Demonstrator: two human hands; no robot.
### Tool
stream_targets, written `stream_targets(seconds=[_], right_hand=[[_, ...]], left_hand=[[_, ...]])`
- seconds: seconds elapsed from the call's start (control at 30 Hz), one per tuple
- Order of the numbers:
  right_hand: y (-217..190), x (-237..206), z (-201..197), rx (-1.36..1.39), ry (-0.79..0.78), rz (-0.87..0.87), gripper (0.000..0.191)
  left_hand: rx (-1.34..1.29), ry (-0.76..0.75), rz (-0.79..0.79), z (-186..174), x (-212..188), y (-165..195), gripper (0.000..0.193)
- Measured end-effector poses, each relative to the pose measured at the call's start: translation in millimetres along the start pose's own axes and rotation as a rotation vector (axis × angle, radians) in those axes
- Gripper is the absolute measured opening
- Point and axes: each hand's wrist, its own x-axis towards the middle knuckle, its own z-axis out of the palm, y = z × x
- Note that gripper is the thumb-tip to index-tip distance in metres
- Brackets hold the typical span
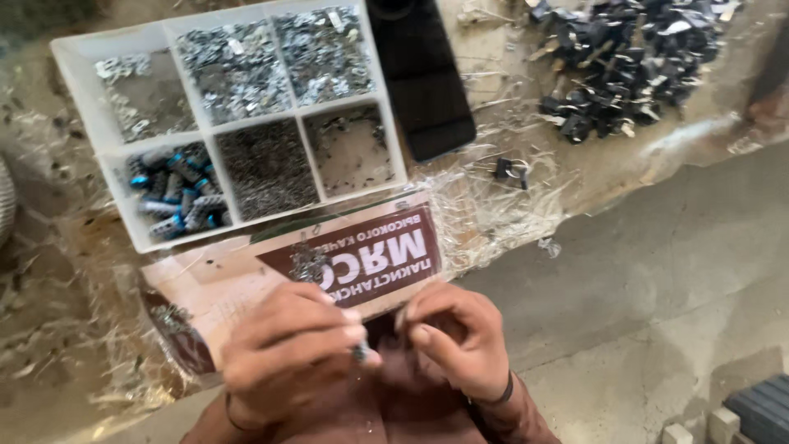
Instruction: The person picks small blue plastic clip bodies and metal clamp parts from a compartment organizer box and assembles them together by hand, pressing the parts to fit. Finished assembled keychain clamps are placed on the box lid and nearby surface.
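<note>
My left hand and my right hand meet close to my body at the bottom middle of the head view, fingertips pinched together. Between them sits a tiny dark metal part, mostly hidden by my fingers; the left thumb and forefinger grip it, and the right fingertips press in beside it. Just beyond my hands lies a brown cardboard sheet with a small heap of metal bits on it. Above that stands a white compartment tray with several sections of small metal pieces and blue-tipped cylinders.
A black flat object lies right of the tray. A pile of black clips sits at the top right, with one stray clip nearer. Crinkled clear plastic covers the bench. Concrete floor lies at right.
</note>
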Motion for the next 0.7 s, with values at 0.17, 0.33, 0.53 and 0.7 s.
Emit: stream_targets(seconds=[0.17,0.33,0.53,0.7], right_hand=[[13,8,15,-0.885,0.157,-0.262,0.041],[11,27,19,-1.033,0.147,-0.258,0.076],[20,44,19,-1.092,0.107,-0.071,0.107],[43,28,5,-1.012,0.015,-0.536,0.070]], left_hand=[[0.130,0.138,-0.115,-30,-8,3,0.039],[0.140,0.198,-0.193,-38,-16,4,0.043],[0.073,0.153,-0.151,-29,-16,0,0.042],[0.042,0.120,-0.111,-27,-9,-4,0.040]])
